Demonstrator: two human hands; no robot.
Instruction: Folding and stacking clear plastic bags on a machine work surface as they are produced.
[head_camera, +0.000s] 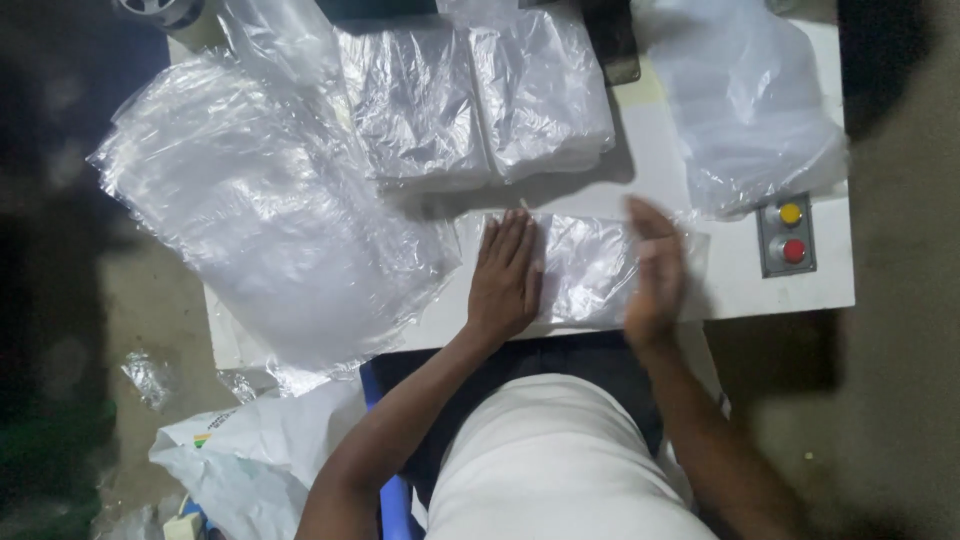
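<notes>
— Pressing down flat, that left hand (506, 280): fingers together, palm on the near end of a clear plastic bag (590, 268) lying at the table's (735, 290) front edge.

— And the right hand (652, 272)?

— Blurred, so I can't swear to it. It looks open, set edge-on over the bag's other end, holding nothing as far as I can tell. That one bag lies between the two hands, flat but crinkled.

— How much is done, would you say?

— Judging by what lies there, a good part. Just beyond the hands sit two neat folded stacks (475, 100), side by side. But to the left a big loose heap of bags (260, 210) hangs over the table edge, and another loose bag (745, 110) lies at the far right, behind a box with a yellow and a red button (787, 235). So plenty looks left.
</notes>
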